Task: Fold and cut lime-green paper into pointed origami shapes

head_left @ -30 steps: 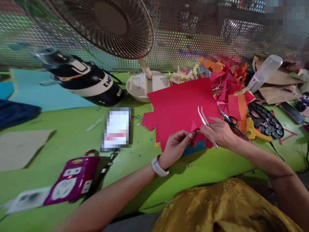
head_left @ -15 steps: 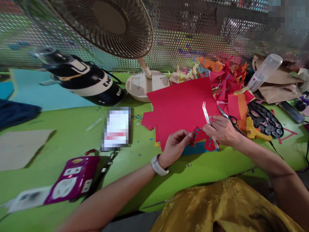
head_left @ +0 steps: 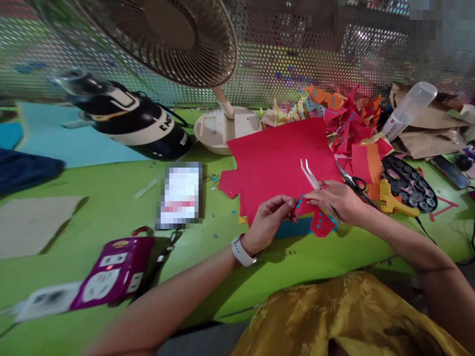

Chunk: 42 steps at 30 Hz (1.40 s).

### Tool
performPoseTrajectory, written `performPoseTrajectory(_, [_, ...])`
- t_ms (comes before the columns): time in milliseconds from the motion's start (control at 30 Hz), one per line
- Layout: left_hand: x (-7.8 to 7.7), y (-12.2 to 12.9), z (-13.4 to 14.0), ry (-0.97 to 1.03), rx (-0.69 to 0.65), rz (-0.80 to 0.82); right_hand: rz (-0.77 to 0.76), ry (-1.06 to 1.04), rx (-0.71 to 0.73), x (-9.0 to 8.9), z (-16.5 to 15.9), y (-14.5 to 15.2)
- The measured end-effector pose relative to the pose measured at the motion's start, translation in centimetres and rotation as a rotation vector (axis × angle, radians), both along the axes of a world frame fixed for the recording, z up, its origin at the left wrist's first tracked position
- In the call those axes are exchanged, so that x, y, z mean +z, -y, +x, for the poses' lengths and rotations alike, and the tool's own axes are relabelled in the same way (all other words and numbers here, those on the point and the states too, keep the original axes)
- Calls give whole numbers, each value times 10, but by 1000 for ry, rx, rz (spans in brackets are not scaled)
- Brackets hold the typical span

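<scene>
My left hand (head_left: 269, 220), with a white watch at the wrist, pinches the left end of a red paper piece (head_left: 303, 201) dotted in blue. Tucked in my right hand (head_left: 339, 200) is a pair of silver tweezers (head_left: 310, 174), tips pointing up and away. The right fingertips also touch the dotted piece. A second red piece with blue dots (head_left: 322, 225) shows just below the right hand. Beneath both hands lie large red paper sheets (head_left: 278, 158) and a blue strip (head_left: 293, 228).
Scissors (head_left: 354, 182), a yellow glue gun (head_left: 395, 203) and a black palette (head_left: 410, 184) lie on the right. Cut paper scraps (head_left: 349, 116) are heaped behind. A fan (head_left: 217, 131), black bottle (head_left: 139, 123), phone (head_left: 180, 195) and purple power strip (head_left: 115, 269) stand or lie leftward.
The tweezers have swung left, with their tips further apart. My right fingers have stretched over the dotted paper, and more of the lower red piece shows.
</scene>
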<state>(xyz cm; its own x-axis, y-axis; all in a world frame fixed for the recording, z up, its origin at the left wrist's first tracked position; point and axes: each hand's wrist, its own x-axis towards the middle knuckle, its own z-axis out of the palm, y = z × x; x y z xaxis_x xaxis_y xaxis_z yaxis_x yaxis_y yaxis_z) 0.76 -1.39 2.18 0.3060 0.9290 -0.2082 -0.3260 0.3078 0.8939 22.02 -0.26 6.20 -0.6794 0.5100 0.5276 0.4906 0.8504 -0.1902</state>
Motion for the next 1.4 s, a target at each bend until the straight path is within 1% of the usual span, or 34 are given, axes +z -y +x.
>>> performPoseTrajectory(100, [0, 0, 0, 2, -3, 9, 183, 243, 8, 1, 6, 0])
performPoseTrajectory(167, [-1, 0, -1, -23, 7, 27, 273, 328, -24, 1, 7, 1])
performPoseTrajectory(400, [-2, 1, -2, -93, -12, 107, 421, 350, -7, 2, 2, 2])
performPoseTrajectory(467, [-3, 1, -2, -112, -14, 124, 419, 345, 2, 1, 2, 1])
performPoseTrajectory(567, [-4, 1, -2, -119, -16, 132, 346, 334, 7, -1, 3, 1])
performPoseTrajectory(633, [-5, 1, -2, -113, -17, 128, 331, 328, -1, -1, 3, 1])
performPoseTrajectory(767, [-5, 1, -2, -85, -25, 127, 419, 319, 5, 1, 3, 3])
performPoseTrajectory(833, [-5, 1, -2, -83, -25, 128, 437, 320, 9, 2, 3, 3])
performPoseTrajectory(933, [-3, 1, -2, -107, -20, 126, 362, 330, -4, 2, 3, 5])
performPoseTrajectory(1000, [-2, 0, -3, -114, -15, 125, 277, 310, -27, 1, 5, 4])
performPoseTrajectory(1067, [-2, 0, -2, -105, -4, 124, 170, 235, -61, 0, 6, 4])
performPoseTrajectory(1167, [-5, -1, -1, -70, 50, 124, -41, 62, -165, 1, 5, 2])
performPoseTrajectory(1233, [-8, -2, 0, -45, 121, 133, -239, -57, -212, 2, 4, 1])
performPoseTrajectory(1300, [-12, -4, 0, -36, 178, 149, -433, -161, -196, 3, 3, 0])
performPoseTrajectory(1333, [-13, -4, 0, -37, 190, 155, -504, -203, -173, 4, 3, 0])
performPoseTrajectory(1400, [-14, -5, 0, -40, 200, 157, -591, -264, -146, 6, 4, 0])
